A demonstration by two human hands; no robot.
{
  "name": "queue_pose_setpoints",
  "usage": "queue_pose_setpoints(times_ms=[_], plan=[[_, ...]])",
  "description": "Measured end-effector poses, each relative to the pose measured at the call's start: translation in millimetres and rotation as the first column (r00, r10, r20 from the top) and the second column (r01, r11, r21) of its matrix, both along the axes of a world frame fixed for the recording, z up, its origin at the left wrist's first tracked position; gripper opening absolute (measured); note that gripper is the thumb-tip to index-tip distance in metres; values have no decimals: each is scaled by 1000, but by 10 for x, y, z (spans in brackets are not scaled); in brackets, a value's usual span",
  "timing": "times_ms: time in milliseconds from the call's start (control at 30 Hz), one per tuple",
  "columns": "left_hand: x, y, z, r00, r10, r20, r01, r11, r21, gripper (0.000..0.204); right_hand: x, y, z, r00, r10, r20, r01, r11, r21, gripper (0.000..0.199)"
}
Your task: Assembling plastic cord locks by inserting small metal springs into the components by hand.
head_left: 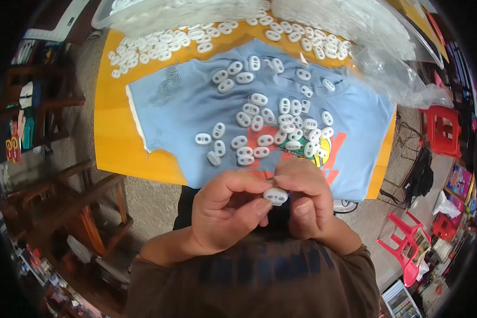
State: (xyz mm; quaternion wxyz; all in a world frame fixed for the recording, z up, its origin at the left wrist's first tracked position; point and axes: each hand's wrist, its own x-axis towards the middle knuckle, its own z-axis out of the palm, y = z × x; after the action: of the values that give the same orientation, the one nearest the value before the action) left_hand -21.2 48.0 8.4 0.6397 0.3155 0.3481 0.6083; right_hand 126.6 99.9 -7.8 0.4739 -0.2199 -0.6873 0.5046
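Close to my body, just past the near edge of the table, my left hand (221, 209) pinches a white oval two-hole cord lock (275, 198) between thumb and fingers. My right hand (308, 197) is closed beside it, its curled fingertips meeting the cord lock's upper side. A tiny dark bit shows between the fingertips, too small to name. Beyond my hands a light blue T-shirt (355, 114) lies spread out, with several similar white cord locks (239, 141) scattered over it. A heap of small dark metal springs (167, 85) rests on its left part.
The shirt covers much of a yellow tabletop (110, 122). More white pieces (159, 45) lie along the far side, before a translucent bin (196, 20). A clear plastic bag (392, 79) sits far right. Red stools (405, 246) stand to the right, wooden furniture (85, 212) to the left.
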Motion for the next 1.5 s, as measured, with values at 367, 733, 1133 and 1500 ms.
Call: queue_pose_setpoints(times_ms=[367, 733, 1133, 1500], plan=[[-816, -568, -214, 731, 589, -344, -630, 777, -7, 12, 84, 43, 15, 917, -387, 95, 393, 917, -66, 17], [-1980, -1149, -1882, 429, 680, -594, -895, 406, -182, 17, 19, 124, 93, 910, -388, 147, 397, 917, -31, 14], [-1286, -277, -332, 155, 654, -740, -475, 706, 525, 9, 424, 153, 5, 824, -471, 316, 484, 874, 39, 15], [-381, 792, -100, 27, 294, -956, 418, 865, 278, 29, 759, 122, -52, 715, -513, 475, 573, 819, 22, 12]])
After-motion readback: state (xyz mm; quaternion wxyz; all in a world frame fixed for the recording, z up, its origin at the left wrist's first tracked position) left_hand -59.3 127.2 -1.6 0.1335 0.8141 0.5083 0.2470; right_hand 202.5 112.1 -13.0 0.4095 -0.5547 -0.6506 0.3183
